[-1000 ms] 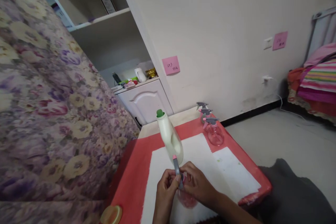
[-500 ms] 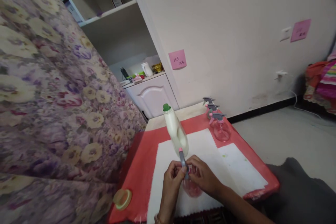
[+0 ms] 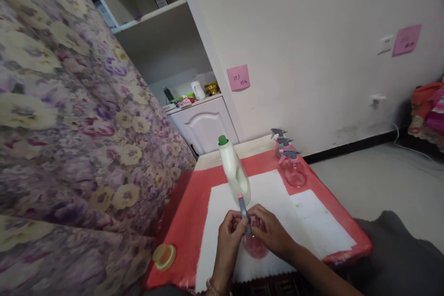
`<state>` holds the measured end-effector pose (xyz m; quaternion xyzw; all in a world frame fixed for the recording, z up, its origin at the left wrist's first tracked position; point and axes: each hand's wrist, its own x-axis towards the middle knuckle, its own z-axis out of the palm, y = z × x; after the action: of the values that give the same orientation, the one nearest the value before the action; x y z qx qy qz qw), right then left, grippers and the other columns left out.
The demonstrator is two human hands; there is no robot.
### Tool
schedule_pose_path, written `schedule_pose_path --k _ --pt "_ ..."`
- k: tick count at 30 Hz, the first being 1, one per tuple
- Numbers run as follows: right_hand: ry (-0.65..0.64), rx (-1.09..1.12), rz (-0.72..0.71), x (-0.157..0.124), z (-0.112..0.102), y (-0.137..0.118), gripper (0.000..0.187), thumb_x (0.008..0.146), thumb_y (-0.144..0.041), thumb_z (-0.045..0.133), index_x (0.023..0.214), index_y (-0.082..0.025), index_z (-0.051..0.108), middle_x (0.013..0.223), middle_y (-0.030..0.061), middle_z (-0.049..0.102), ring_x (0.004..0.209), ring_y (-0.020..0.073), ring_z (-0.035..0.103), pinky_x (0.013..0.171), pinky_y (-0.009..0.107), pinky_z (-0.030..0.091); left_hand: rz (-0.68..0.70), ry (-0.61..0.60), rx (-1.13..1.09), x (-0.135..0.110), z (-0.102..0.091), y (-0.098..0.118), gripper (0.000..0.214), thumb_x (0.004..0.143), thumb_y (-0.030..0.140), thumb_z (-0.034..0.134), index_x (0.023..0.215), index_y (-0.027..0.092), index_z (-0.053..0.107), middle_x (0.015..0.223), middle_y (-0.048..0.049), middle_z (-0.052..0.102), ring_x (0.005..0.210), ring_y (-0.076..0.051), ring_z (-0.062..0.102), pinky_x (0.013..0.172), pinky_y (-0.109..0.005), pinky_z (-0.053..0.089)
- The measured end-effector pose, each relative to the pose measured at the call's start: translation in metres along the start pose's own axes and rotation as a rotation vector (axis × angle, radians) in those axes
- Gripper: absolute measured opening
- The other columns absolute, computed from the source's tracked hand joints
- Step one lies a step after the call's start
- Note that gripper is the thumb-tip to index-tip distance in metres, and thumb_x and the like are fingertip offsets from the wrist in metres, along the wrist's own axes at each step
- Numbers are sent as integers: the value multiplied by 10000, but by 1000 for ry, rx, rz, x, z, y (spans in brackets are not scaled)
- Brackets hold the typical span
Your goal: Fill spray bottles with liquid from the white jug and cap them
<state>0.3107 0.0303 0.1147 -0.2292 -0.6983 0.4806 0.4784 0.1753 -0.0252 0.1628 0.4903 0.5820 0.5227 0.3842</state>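
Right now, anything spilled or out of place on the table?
Green specks on the right-hand sheet, beyond the right hand: stray marks, maybe drips. The jug looks uncapped; what may be its cap lies near the table's near left corner.

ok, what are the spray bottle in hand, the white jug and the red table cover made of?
Spray bottle: probably smooth plastic, going by its pinkish see-through body; glass not ruled out.
White jug: likely moulded plastic, soft sheen, handle formed into the body.
Red table cover: maybe plastic film or coated cloth; shiny creases along the near edge.
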Motion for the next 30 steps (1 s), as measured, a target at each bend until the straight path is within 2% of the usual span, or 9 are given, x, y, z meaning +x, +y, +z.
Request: schedule_pose_path --k 5,8,11,14,17,23,26,28,30 --pt "61 -11 46 0 4 3 148 749 -180 613 891 -200 650 837 -1 562 726 156 505 655 274 398 -3 6 16 1 -1 -3 347 751 502 698 828 168 644 740 -23 662 708 -177 585 660 -254 437" --pt "45 13 94 -1 1 4 328 701 -146 636 1023 -211 642 931 6 582 713 143 511 649 270 418 2 10 33 0 -2 -3 346 757 494 692 867 167 660 754 -26 670 715 -182 586 661 -255 436" --pt "11 16 127 -4 -7 4 455 652 -116 665 1094 -217 632 988 15 586 739 148 533 638 265 434 40 -15 69 -3 -5 -2 335 824 467 628 979 175 679 909 -56 704 833 -209 605 732 -270 446" --pt "-16 11 141 -8 -13 7 421 670 -128 669 1080 -219 645 994 22 582 765 157 540 623 259 438 57 -56 101 -5 -9 -5 337 884 443 554 1068 188 675 1049 -78 699 969 -234 599 809 -288 445" --pt "-26 13 125 -10 -14 12 380 719 -174 675 1094 -229 649 1013 28 583 766 156 535 632 264 447 60 -78 114 -6 -11 -9 338 892 431 544 1094 192 672 1101 -86 684 1039 -250 584 848 -304 447" --pt "-30 5 85 -8 -9 10 386 751 -152 647 1130 -223 645 1033 36 586 763 153 537 664 275 451 157 -64 199 -8 -10 -10 333 848 413 607 1097 199 659 955 -44 666 911 -216 581 848 -303 443" --pt "-14 3 62 -6 -6 5 379 741 -122 642 1106 -224 661 1001 30 597 781 159 540 707 285 445 134 -32 163 -9 -6 -7 343 876 446 545 1080 193 657 977 -53 665 916 -217 574 842 -303 438" --pt "1 -2 53 -5 -3 4 320 746 -133 649 1052 -223 677 962 23 601 785 162 543 719 287 438 89 17 140 -8 -1 -6 337 860 470 554 999 184 666 892 -40 658 859 -210 570 786 -288 435" --pt "27 -14 58 -4 0 3 250 751 -145 651 990 -214 679 923 16 598 767 159 541 700 281 428 48 99 156 -6 3 -6 296 794 468 636 849 177 649 721 5 589 725 -178 529 673 -253 404"
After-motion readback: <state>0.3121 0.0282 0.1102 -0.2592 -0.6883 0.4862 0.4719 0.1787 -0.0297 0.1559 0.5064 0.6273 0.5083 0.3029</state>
